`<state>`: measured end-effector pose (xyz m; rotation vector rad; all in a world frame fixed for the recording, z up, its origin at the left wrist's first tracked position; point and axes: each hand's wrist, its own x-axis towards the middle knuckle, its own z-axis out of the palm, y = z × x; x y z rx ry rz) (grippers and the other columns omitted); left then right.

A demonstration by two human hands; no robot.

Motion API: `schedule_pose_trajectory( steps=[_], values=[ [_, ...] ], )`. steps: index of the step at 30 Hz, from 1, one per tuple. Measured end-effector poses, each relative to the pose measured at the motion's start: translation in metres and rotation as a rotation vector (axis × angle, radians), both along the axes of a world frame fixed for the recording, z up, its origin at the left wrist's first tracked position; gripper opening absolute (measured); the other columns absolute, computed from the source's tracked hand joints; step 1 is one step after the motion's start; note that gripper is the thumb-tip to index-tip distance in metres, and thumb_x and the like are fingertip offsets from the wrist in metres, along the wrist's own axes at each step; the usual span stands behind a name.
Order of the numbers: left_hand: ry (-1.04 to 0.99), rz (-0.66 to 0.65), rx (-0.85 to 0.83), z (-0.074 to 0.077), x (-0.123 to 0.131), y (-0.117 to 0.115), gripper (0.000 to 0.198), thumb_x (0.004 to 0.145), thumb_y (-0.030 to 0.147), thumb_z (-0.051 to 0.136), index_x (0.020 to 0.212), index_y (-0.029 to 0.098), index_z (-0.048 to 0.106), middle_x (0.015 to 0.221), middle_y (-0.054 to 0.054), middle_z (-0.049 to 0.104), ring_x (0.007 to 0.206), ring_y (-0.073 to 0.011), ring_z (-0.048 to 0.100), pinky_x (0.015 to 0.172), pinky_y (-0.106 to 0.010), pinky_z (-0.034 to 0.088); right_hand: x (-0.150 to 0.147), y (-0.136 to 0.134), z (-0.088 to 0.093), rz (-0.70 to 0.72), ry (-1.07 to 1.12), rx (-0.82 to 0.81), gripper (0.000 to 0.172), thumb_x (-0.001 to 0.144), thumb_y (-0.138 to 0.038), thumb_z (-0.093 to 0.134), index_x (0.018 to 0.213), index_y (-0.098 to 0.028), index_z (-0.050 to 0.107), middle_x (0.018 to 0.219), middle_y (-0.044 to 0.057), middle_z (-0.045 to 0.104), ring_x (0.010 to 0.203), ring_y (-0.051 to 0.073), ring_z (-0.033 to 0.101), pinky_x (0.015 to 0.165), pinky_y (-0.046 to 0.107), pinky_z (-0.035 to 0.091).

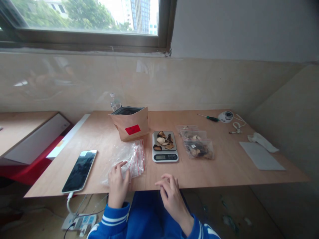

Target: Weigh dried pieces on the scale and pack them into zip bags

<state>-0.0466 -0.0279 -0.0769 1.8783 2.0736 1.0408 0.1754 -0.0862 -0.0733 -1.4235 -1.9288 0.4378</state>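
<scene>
On the wooden table (224, 166) before me, my left hand (117, 181) rests fingers-down, loosely spread, on a stack of clear zip bags (129, 156) beside a phone (80, 170). My right hand (169, 191), empty and half-curled, touches the table edge near the scale (164, 156).

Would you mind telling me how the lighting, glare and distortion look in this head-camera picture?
Head view: soft daylight from the window, which looks washed out; faint reflections gloss the wall panel; the phone screen mirrors light; wide-angle bending curves the table edges; both hands, left hand and right hand, look slightly soft.
</scene>
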Motion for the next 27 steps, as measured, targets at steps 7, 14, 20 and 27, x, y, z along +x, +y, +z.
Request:
schedule_pose_trajectory(
  steps=[7, 14, 20, 27],
  values=[
    [-0.048, -0.045, -0.038, -0.012, -0.012, -0.01, 0.034, 0.081, 0.045, 0.051, 0.101, 0.02, 0.062, 0.109, -0.012, 0.058, 0.105, -0.0305, 0.056, 0.092, -0.049, 0.045, -0.014, 0.002, 0.012, 0.116, 0.072, -0.028, 0.04, 0.081, 0.002, 0.042, 0.101, -0.026, 0.063, 0.101, 0.007, 0.053, 0.095, 0.021, 0.055, 0.084, 0.039, 0.051],
    [-0.122, -0.035, -0.068, -0.013, -0.019, -0.005, 0.024, 0.081, 0.043, 0.05, 0.081, 0.022, 0.062, 0.099, -0.008, 0.063, 0.095, -0.0264, 0.061, 0.088, -0.044, 0.047, -0.02, -0.003, 0.008, 0.162, 0.086, -0.106, 0.037, 0.081, 0.003, 0.043, 0.096, -0.024, 0.063, 0.105, 0.007, 0.053, 0.1, 0.021, 0.054, 0.089, 0.04, 0.05],
    [-0.055, 0.27, 0.325, 0.009, 0.005, -0.015, 0.019, 0.084, 0.035, 0.055, 0.091, 0.019, 0.061, 0.087, -0.007, 0.064, 0.072, -0.0192, 0.055, 0.076, -0.037, 0.048, -0.037, -0.001, 0.021, 0.177, 0.146, -0.132, 0.029, 0.086, -0.006, 0.044, 0.105, -0.024, 0.057, 0.107, 0.007, 0.055, 0.103, 0.021, 0.055, 0.094, 0.041, 0.048],
    [-0.3, 0.078, 0.355, 0.037, 0.06, -0.034, 0.016, 0.083, 0.029, 0.06, 0.096, 0.02, 0.061, 0.089, -0.005, 0.066, 0.064, -0.0139, 0.057, 0.063, -0.028, 0.05, -0.073, 0.035, 0.06, 0.082, 0.493, -0.149, 0.023, 0.094, -0.029, 0.04, 0.113, -0.018, 0.049, 0.101, 0.009, 0.062, 0.095, 0.019, 0.061, 0.083, 0.031, 0.051]
  ],
)
